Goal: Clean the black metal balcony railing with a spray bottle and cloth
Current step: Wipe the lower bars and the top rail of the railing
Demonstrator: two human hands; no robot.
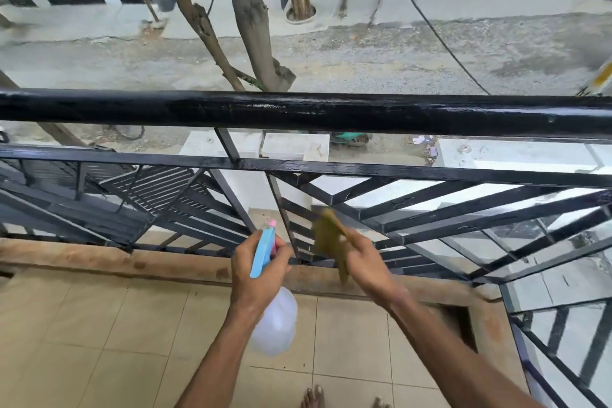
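The black metal railing (298, 113) runs across the view, with a thick round top rail and slanted bars (414, 205) below it. My left hand (255, 275) grips a spray bottle (275, 325) with a clear body and a blue and pink head, its nozzle pointing at the lower bars. My right hand (367, 262) holds an olive-green cloth (329, 238), blurred, pressed against the slanted bars just right of the bottle's head. The top rail looks wet and shiny.
Beige floor tiles (99, 341) lie under me, edged by a brown curb (132, 262) at the railing's foot. The railing turns a corner at the right (563, 341). My bare toes (313, 399) show at the bottom. A street and tree trunks (251, 26) lie below.
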